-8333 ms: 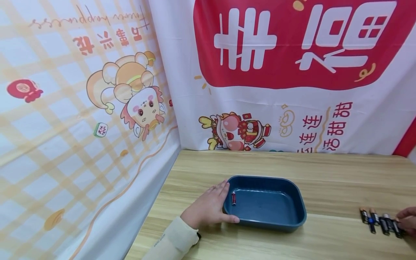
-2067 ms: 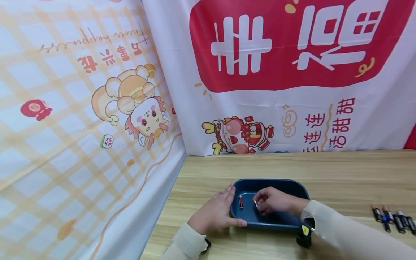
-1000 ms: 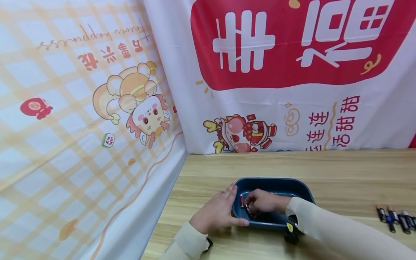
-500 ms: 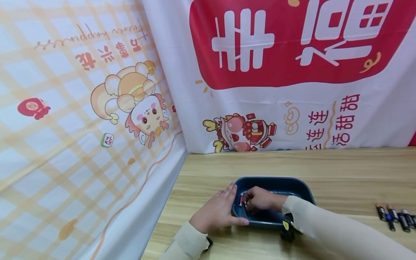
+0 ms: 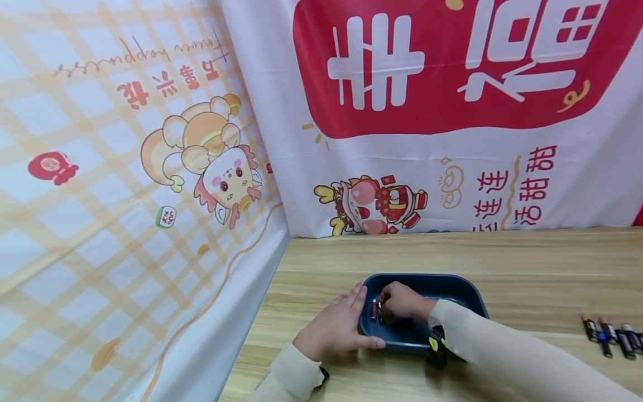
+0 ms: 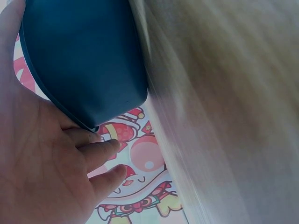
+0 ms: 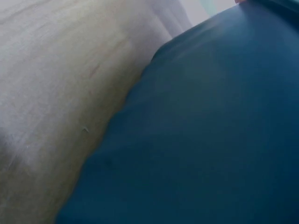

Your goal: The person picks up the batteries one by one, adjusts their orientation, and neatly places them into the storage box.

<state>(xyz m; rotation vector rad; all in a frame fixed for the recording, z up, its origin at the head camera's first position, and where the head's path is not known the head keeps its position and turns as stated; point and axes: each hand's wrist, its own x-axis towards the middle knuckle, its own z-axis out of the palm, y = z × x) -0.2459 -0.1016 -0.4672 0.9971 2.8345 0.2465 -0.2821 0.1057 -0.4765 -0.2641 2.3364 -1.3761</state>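
Observation:
A dark blue rectangular tray (image 5: 452, 283) stands on the wooden table. My left hand (image 5: 334, 325) lies against its left end, with fingers along the far corner and thumb by the near rim. In the left wrist view, the palm (image 6: 42, 154) and extended fingers show beside the tray wall (image 6: 84, 56). Inside the tray, a red battery (image 5: 374, 310) lies near the left end. Just right of it, my right hand (image 5: 402, 301) pinches a dark battery (image 5: 380, 320), mostly hidden by the fingers. The tray's outer wall (image 7: 201, 126) fills much of the right wrist view.
Several black batteries (image 5: 625, 341), some with copper-coloured ends, and a smaller blue-and-black one (image 5: 605, 344) lie on the table (image 5: 532, 279) at the right. Printed cloths hang behind (image 5: 281, 111) and at the left (image 5: 90, 268). A black wrist device (image 5: 436, 354) hangs beside the tray's near rim.
Since 8.3 seconds ago, my right hand has come from the batteries at the right into the tray with one battery. Lately it has shifted left beside the red battery. My left hand stays at the tray.

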